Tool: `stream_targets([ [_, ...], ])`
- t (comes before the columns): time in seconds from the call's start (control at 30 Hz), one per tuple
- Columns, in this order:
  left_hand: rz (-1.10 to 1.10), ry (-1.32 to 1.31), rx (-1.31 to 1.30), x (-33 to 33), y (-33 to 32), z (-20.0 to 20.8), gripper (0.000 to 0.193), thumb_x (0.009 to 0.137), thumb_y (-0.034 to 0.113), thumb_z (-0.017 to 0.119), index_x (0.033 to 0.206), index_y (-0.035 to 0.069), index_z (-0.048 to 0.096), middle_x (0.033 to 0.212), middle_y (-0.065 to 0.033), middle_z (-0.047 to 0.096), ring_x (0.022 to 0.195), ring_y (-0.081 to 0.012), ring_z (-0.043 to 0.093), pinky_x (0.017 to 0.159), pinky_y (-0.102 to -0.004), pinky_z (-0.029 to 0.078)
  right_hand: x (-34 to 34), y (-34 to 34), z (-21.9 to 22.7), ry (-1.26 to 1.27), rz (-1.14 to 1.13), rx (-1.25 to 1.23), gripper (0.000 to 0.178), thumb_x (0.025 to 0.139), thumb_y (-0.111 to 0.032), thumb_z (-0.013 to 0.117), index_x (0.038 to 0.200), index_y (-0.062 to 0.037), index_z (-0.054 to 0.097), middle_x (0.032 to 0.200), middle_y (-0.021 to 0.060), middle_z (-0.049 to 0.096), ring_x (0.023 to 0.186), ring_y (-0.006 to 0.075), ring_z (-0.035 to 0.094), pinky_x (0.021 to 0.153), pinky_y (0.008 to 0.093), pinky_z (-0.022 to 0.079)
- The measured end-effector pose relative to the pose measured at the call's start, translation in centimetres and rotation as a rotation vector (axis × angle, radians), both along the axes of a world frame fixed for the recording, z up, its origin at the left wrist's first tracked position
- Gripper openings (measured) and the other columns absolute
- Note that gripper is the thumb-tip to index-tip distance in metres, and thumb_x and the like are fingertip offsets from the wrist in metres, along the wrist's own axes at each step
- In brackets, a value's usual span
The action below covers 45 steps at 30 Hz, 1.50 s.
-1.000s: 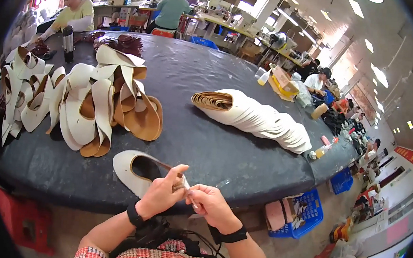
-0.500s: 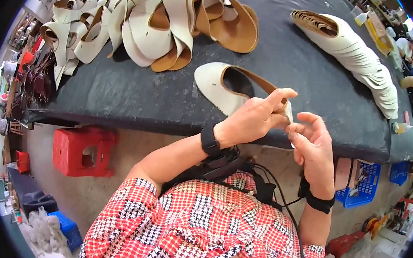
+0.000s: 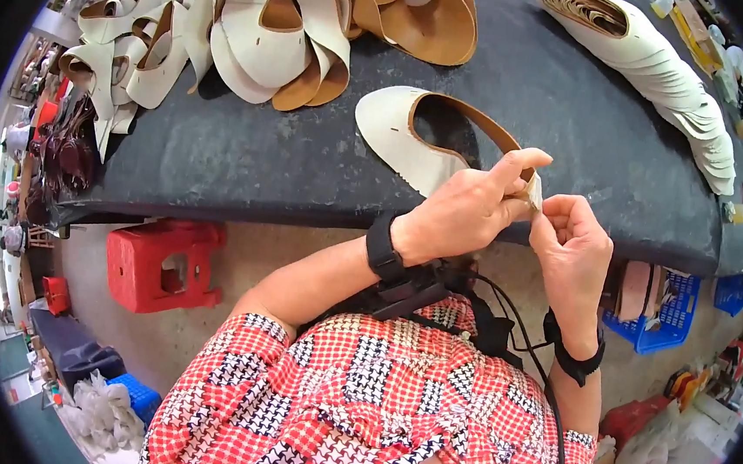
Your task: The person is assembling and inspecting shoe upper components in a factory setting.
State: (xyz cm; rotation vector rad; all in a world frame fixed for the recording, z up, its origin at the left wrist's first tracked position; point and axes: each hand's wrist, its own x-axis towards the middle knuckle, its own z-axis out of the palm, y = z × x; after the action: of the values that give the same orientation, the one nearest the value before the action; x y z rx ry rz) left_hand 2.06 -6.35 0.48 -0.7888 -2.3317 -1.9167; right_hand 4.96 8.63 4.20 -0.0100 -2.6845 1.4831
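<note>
A white shoe upper (image 3: 396, 138) with tan lining lies partly on the black table, its rounded toe to the left and its opening facing up. My left hand (image 3: 469, 213) grips the folded back end of this upper between thumb and fingers, at the table's front edge. Just right of it, my right hand (image 3: 576, 244) is closed in a pinch of thumb and forefinger right by the upper's end. Whatever sits between those right fingertips is too small to make out.
White uppers (image 3: 260, 44) with tan linings are heaped at the far left of the black table (image 3: 246, 165). A fanned stack of white uppers (image 3: 662, 85) lies at the right. Dark red pieces (image 3: 68, 151) hang at the left edge. Below stand a red stool (image 3: 146, 267) and a blue basket (image 3: 675, 313).
My right hand's fingers have curled in more and its pinch has tightened beside the upper's end. My left hand keeps its hold. The whole view has shifted slightly.
</note>
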Motion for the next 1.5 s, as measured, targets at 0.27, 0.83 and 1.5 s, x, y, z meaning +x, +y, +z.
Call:
stream_targets([
  [0.27, 0.051, 0.032, 0.050, -0.4, 1.6, -0.6, 0.051, 0.079, 0.002, 0.060, 0.124, 0.010, 0.039, 0.073, -0.0085, 0.064, 0.065, -0.0205, 0.063, 0.060, -0.0269, 0.047, -1.2, 2.0, 1.6, -0.451, 0.097, -1.050, 0.006, 0.084, -0.005, 0.056, 0.087, -0.0032, 0.051, 0.073, 0.0049, 0.057, 0.047, 0.0023, 0.041, 0.042, 0.0153, 0.029],
  [0.83, 0.152, 0.066, -0.011, -1.5, 2.6, 0.1, 0.033, 0.077, -0.002, 0.059, 0.109, 0.007, 0.053, 0.075, -0.0068, 0.064, 0.065, -0.0104, 0.061, 0.060, -0.0228, 0.048, -1.1, 1.7, -0.1, -0.360, 0.105, -0.849, 0.008, 0.083, -0.006, 0.059, 0.084, -0.0042, 0.051, 0.073, 0.0049, 0.060, 0.047, 0.0034, 0.046, 0.042, 0.0151, 0.032],
  [1.5, -0.081, -0.128, -0.102, -1.5, -0.8, 5.3, 0.058, 0.082, -0.005, 0.049, 0.135, 0.010, 0.032, 0.084, -0.0030, 0.061, 0.081, -0.0082, 0.057, 0.075, -0.0231, 0.046, -4.8, 1.9, -2.6, -0.749, 0.151, -1.420, 0.027, 0.092, -0.017, 0.044, 0.110, 0.0020, 0.049, 0.102, 0.0095, 0.058, 0.095, 0.0173, 0.057, 0.081, 0.0310, 0.047],
])
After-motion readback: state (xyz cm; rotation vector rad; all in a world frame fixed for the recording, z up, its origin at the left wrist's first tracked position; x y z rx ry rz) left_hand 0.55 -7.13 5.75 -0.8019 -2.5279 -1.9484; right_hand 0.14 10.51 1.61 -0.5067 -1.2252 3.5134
